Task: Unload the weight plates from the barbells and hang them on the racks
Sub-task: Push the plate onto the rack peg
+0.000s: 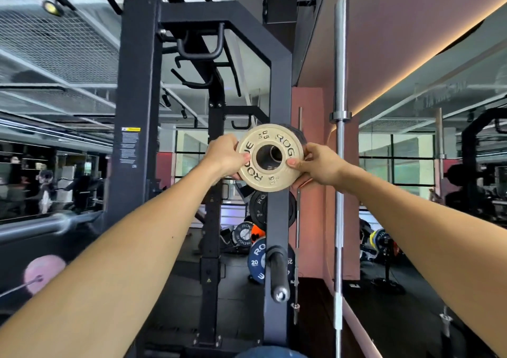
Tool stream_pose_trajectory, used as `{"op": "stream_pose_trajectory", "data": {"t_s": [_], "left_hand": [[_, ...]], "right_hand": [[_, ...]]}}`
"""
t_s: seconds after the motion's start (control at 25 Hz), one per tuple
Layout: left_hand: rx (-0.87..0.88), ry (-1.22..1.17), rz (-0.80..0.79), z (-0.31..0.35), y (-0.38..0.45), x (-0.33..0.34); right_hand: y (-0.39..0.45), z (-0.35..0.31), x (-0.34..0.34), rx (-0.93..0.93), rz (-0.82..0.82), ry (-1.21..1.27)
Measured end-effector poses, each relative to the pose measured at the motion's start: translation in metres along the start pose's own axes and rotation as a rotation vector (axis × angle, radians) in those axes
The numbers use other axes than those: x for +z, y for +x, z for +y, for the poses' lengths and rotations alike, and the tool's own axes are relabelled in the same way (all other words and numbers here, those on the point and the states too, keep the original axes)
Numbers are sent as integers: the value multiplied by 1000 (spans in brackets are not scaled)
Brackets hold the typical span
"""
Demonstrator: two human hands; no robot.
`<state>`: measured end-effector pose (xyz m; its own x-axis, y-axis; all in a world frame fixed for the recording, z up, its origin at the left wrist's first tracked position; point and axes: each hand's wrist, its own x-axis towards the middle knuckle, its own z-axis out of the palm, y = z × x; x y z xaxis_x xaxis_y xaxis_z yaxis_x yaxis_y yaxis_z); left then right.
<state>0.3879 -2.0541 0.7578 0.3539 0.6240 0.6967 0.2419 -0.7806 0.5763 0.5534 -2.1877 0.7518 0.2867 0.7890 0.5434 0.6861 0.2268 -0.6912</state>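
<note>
Small plate being seated on an upper storage peg of the rack, held in both hands.

The left hand point(226, 156) and right hand point(319, 165) each pinch the rim of the tan weight plate point(270, 157), thumbs on its face and fingers behind; its centre hole is lined up over a rack peg point(275, 153), and the plate appears partly slid on, though how deep cannot be told from here. On the same black rack upright point(278, 220), a black plate point(259, 209) and a blue plate point(258, 259) already hang lower down, beside a bare lower peg point(278, 275). More plates point(242, 234) lie on the floor beyond, and a pink plate point(44, 274) remains on a barbell at the left edge, so unloading is unfinished. A bare barbell point(340, 165) stands upright at right; its foot is cut off.
</note>
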Motion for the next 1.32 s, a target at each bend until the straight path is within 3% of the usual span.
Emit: {"op": "stream_pose_trajectory", "data": {"t_s": [0.36,0.88,1.32], "left_hand": [[-125,163,117,-36,-73,-153],[-243,475,317,-153,-125,-423],[-294,481,323,-261,-123,-539]], "right_hand": [[-7,-81,117,-102,-238,160],[28,-234,380,-244,-473,386],[75,-291,534,-266,-538,401]]}}
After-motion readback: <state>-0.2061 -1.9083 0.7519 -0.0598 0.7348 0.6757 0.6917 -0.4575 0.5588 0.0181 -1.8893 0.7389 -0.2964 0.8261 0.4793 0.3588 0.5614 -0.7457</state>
